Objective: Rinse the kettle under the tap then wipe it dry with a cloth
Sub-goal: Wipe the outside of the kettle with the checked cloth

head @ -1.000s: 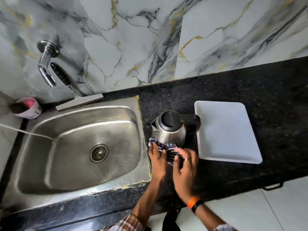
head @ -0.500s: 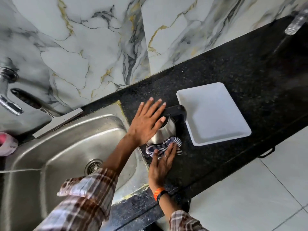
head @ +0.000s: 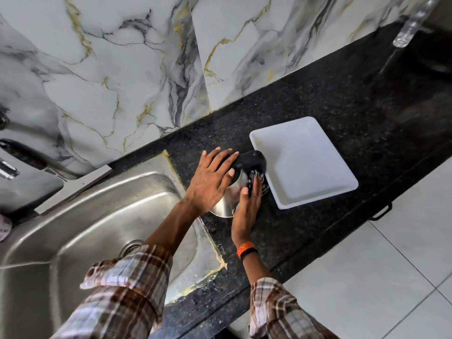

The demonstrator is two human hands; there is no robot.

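A steel kettle (head: 226, 201) with a black lid and handle (head: 253, 160) stands on the black counter between the sink and a white tray. My left hand (head: 211, 178) lies flat over its lid, fingers spread. My right hand (head: 247, 204) presses a striped cloth (head: 255, 178) against the kettle's right side, just below the handle. Most of the cloth is hidden under my fingers. The tap (head: 7, 168) shows only at the far left edge.
A steel sink (head: 102, 216) lies to the left of the kettle. A white tray (head: 303, 162) sits close on the right, almost touching the handle. A clear bottle (head: 411, 25) stands at the far right. The marble wall rises behind; the counter's front edge drops to a tiled floor.
My left hand moved from the cloth onto the kettle's lid. My right hand slid the cloth from the kettle's near base up its right side. The view swung right.
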